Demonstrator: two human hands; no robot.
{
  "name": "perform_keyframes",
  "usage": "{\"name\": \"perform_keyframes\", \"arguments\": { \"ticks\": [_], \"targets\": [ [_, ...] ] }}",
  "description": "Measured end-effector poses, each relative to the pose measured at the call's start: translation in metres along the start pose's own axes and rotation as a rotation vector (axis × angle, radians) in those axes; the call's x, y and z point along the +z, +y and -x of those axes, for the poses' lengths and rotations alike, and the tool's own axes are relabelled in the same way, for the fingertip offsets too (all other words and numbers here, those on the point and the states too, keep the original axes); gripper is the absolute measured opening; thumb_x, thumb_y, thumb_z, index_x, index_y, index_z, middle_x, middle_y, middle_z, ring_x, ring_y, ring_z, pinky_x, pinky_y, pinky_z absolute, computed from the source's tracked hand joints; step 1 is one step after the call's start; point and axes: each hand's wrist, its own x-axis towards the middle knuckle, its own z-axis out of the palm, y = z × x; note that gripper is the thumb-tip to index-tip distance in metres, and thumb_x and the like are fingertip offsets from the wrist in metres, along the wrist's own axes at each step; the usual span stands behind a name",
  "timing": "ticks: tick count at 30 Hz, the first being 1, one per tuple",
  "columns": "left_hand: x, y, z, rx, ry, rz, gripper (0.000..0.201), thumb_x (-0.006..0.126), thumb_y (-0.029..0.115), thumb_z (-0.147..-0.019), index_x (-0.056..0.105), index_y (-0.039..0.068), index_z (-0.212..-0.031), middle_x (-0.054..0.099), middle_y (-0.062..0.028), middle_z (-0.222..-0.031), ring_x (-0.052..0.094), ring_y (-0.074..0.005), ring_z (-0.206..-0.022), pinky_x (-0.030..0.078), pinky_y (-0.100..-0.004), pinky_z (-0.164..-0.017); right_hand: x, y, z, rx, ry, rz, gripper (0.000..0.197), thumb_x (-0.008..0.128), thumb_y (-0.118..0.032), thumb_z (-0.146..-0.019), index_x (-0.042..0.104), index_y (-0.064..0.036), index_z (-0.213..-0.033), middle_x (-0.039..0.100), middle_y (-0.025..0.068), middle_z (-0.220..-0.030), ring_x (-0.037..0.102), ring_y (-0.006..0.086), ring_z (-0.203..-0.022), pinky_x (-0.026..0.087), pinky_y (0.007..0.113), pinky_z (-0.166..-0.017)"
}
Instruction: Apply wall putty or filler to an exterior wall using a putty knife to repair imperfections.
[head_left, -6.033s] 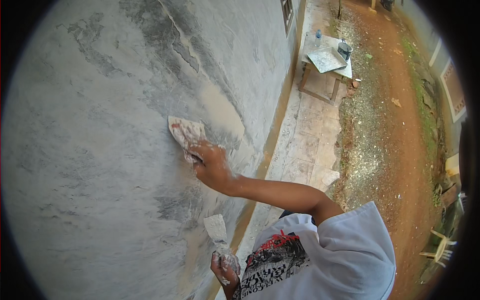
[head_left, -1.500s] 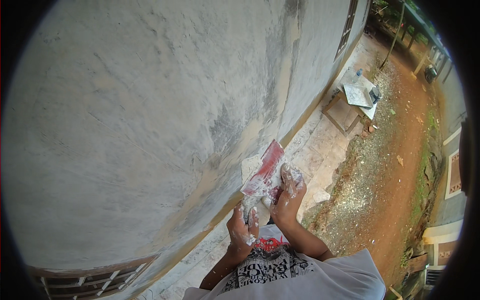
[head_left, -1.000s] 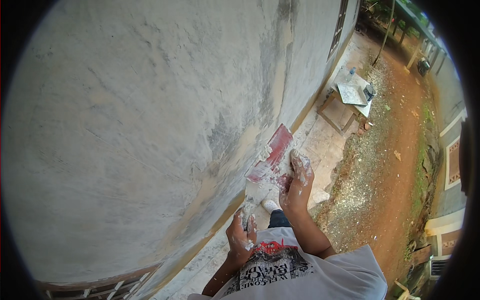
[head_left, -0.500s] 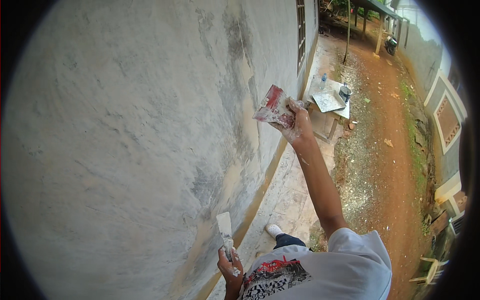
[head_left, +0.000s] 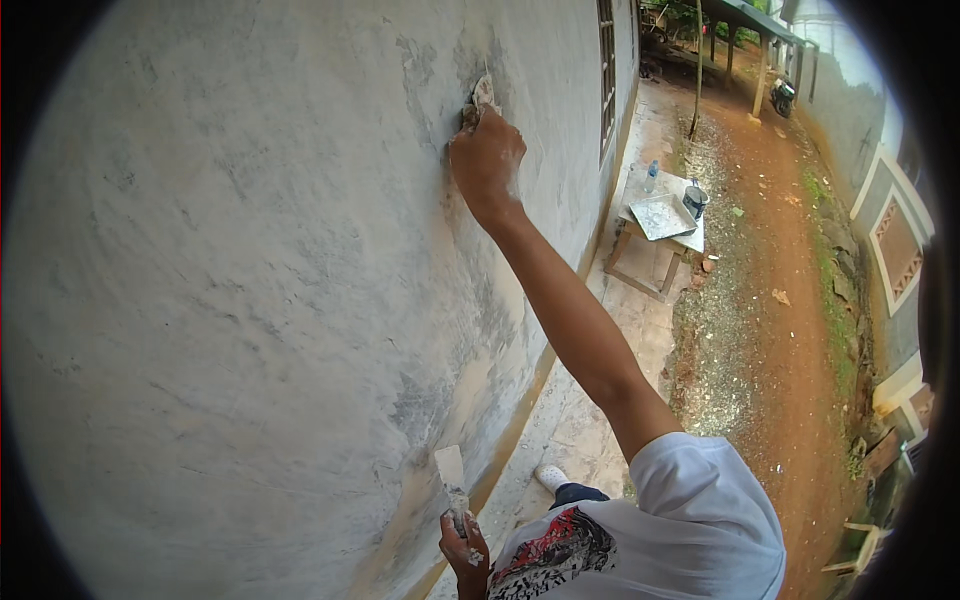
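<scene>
My right hand [head_left: 487, 165] reaches up to the grey wall [head_left: 250, 250], its fingers closed round a putty spreader [head_left: 484, 92]. Only a whitish, smeared part of that spreader shows above my knuckles, at a dark patch of the wall; my hand covers the rest. Low down by the wall, my left hand [head_left: 465, 548] grips a putty knife [head_left: 451, 470] by its handle, with the pale, coated blade pointing up. White filler sticks to the fingers of my left hand.
A small table [head_left: 640, 275] stands on the paved strip, bearing a metal tray [head_left: 662, 216], a pot [head_left: 695, 202] and a bottle [head_left: 652, 176]. A barred window [head_left: 607, 70] sits farther along the wall. Right of the paving run gravel and a dirt path [head_left: 770, 330].
My right hand has swung up and left with the spreader, from out beside the wall to the dark patch on it. My left hand stays low with the putty knife.
</scene>
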Motion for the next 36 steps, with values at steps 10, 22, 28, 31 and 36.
{"name": "perform_keyframes", "arguments": {
  "ticks": [10, 22, 28, 31, 36],
  "targets": [
    [0.012, 0.009, -0.022, 0.055, -0.112, 0.023, 0.011, 0.051, 0.009, -0.090, 0.050, -0.002, -0.090, 0.056, -0.0091, -0.062, 0.056, -0.0152, -0.054, 0.043, -0.0286, -0.052, -0.082, 0.062, -0.006, 0.039, -0.126, -0.458, 0.013, 0.051, -0.002, -0.073, 0.061, 0.0057, -0.077, 0.060, 0.0241, -0.066, 0.060, 0.0321, -0.061, 0.045, 0.039, -0.059],
    [0.015, -0.009, -0.013, -0.035, -0.091, 0.082, 0.013, 0.050, 0.010, -0.090, 0.048, -0.002, -0.089, 0.050, -0.0034, -0.068, 0.046, -0.0105, -0.060, 0.039, -0.0283, -0.053, -0.044, 0.032, 0.043, -0.195, -0.203, -0.097, 0.016, 0.052, -0.002, -0.074, 0.062, 0.0040, -0.085, 0.060, 0.0253, -0.075, 0.057, 0.0410, -0.070, 0.046, 0.044, -0.069],
    [0.022, -0.005, -0.027, -0.006, -0.163, 0.060, 0.013, 0.052, 0.010, -0.090, 0.050, -0.002, -0.087, 0.054, -0.0082, -0.064, 0.052, -0.0143, -0.058, 0.041, -0.0298, -0.053, -0.080, 0.059, 0.002, -0.037, -0.160, -0.280, 0.009, 0.052, 0.000, -0.074, 0.057, 0.0054, -0.080, 0.056, 0.0287, -0.071, 0.053, 0.0454, -0.065, 0.041, 0.046, -0.062],
    [0.014, -0.002, -0.024, 0.020, -0.131, 0.031, 0.014, 0.053, 0.011, -0.089, 0.051, -0.003, -0.088, 0.057, -0.0126, -0.063, 0.059, -0.0190, -0.056, 0.044, -0.0315, -0.054, -0.043, 0.052, 0.002, -0.055, -0.113, -0.174, 0.012, 0.052, 0.002, -0.068, 0.057, 0.0062, -0.078, 0.059, 0.0283, -0.075, 0.058, 0.0440, -0.071, 0.043, 0.050, -0.067],
    [0.013, 0.011, -0.015, 0.049, -0.025, 0.010, 0.012, 0.051, 0.009, -0.091, 0.049, -0.002, -0.086, 0.049, -0.0033, -0.064, 0.046, -0.0095, -0.057, 0.038, -0.0271, -0.050, -0.040, 0.032, 0.042, -0.180, -0.277, -0.122, 0.030, 0.049, 0.003, -0.068, 0.062, 0.0053, -0.095, 0.061, 0.0278, -0.080, 0.058, 0.0431, -0.078, 0.046, 0.045, -0.073]
  ]
}}
